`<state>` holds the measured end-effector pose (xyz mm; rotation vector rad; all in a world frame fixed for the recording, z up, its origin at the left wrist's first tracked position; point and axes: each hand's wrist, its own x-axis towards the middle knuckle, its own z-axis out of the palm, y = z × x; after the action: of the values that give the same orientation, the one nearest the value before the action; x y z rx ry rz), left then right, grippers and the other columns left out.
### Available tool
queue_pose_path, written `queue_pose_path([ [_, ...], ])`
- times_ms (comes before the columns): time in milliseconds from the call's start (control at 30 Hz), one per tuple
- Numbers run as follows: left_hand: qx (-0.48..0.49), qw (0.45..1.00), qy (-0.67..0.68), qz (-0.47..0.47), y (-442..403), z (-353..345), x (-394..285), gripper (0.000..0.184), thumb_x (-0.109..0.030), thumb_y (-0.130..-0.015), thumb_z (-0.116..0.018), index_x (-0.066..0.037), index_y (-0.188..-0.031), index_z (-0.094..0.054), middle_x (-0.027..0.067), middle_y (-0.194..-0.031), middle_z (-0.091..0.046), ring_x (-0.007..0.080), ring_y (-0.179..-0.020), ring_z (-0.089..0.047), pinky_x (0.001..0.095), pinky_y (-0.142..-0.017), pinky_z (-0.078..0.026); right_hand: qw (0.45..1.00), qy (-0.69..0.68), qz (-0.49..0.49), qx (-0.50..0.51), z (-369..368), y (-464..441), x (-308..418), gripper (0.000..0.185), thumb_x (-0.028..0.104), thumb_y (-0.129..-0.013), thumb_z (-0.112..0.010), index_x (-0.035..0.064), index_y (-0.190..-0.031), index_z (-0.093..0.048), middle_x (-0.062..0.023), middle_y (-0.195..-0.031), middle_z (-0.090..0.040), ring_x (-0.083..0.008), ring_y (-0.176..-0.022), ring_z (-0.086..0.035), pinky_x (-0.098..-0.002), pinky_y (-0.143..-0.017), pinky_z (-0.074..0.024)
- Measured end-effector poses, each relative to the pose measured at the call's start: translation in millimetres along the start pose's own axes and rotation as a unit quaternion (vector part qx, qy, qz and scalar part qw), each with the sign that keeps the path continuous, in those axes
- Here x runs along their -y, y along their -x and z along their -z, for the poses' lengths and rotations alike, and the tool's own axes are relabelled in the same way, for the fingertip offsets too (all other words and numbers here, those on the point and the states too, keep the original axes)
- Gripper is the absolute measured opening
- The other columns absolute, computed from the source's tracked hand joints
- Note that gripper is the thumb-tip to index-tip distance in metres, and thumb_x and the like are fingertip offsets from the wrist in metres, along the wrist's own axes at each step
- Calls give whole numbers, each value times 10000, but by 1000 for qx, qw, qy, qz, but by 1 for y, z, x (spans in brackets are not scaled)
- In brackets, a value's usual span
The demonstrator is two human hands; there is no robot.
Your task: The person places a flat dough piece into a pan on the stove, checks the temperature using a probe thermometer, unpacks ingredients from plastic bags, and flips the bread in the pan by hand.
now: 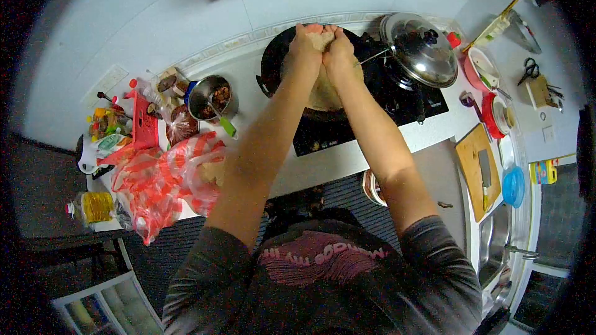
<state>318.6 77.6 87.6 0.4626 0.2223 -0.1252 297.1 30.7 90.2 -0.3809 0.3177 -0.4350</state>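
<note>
Left hand (pixel 303 53) and right hand (pixel 339 56) cupped together, 2 palms gripping a pale clump (pixel 320 41) over the black wok (pixel 269 65); more pale food (pixel 323 95) below. Risks: parting palms could scatter bits past the rim; a rightward drift could knock the thin metal handle (pixel 374 56) beside the right hand.

Grainy food (pixel 321 41), matt wok (pixel 274 56), glossy metal lid (pixel 415 56), crinkled plastic bag (pixel 158 177), wooden board (pixel 470 158)

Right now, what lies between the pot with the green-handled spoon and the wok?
In the head view, only a strip of bare white counter separates the pot from the wok.
</note>
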Motion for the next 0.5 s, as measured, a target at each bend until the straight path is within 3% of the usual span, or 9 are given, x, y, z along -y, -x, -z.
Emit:
queue_pose_path([
  [33, -42, 999, 32, 14, 2, -10, -2, 429, -321, -922, -338, 59, -892, -532, 181, -873, -565, 303, -859, -556, 437, -750, -481, 1000, -2, 5, 3, -8, 7, 5, 170, 124, -886, -399, 11, -861, -524, -65, -784, -534, -193, -722, -516, -321, -680, -461],
  [133, -17, 999, 41, 30, 11, -22, -5, 428, -328, -929, -329, 42, -810, -509, 174, -795, -550, 314, -773, -554, 463, -684, -489, 996, -58, -37, 61, -6, 2, 13, 245, 176, -931, -337, 28, -812, -491, -62, -779, -518, -202, -726, -491, -348, -725, -448],
  [167, 32, 997, 59, 32, 11, -21, -5, 430, -334, -930, -333, 39, -792, -498, 167, -770, -542, 310, -740, -547, 465, -666, -489, 991, -85, -58, 90, -1, -6, 14, 288, 203, -954, -307, 36, -793, -476, -62, -784, -512, -208, -730, -479, -362, -752, -441],
  [233, 131, 986, 94, 42, 7, -17, -4, 437, -346, -930, -341, 31, -757, -478, 154, -721, -527, 301, -673, -535, 470, -629, -489, 998, -54, -21, 28, -16, 2, 18, 297, 212, -955, -300, 43, -778, -468, -57, -770, -503, -208, -719, -470, -361, -746, -440],
  [333, 58, 996, 48, 57, 11, -34, -8, 440, -350, -930, -343, 28, -746, -469, 153, -690, -521, 301, -643, -532, 460, -624, -499, 996, -83, -7, 14, -30, 18, 28, 297, 221, -955, -300, 50, -768, -455, -53, -765, -493, -206, -718, -459, -362, -745, -437],
  [433, 99, 989, 61, 95, 23, -33, -15, 439, -344, -930, -349, 43, -767, -479, 176, -770, -544, 312, -708, -559, 462, -651, -513, 996, -87, 3, 3, -31, 19, 28, 284, 209, -953, -301, 48, -778, -455, -56, -775, -494, -207, -729, -459, -361, -743, -438],
  [500, 46, 995, 24, 84, 24, -31, -15, 446, -345, -927, -358, 58, -784, -483, 188, -833, -548, 322, -748, -567, 466, -679, -515, 997, -81, 20, -6, -23, 16, 20, 267, 189, -948, -307, 42, -789, -463, -60, -780, -499, -208, -735, -464, -361, -739, -440],
])
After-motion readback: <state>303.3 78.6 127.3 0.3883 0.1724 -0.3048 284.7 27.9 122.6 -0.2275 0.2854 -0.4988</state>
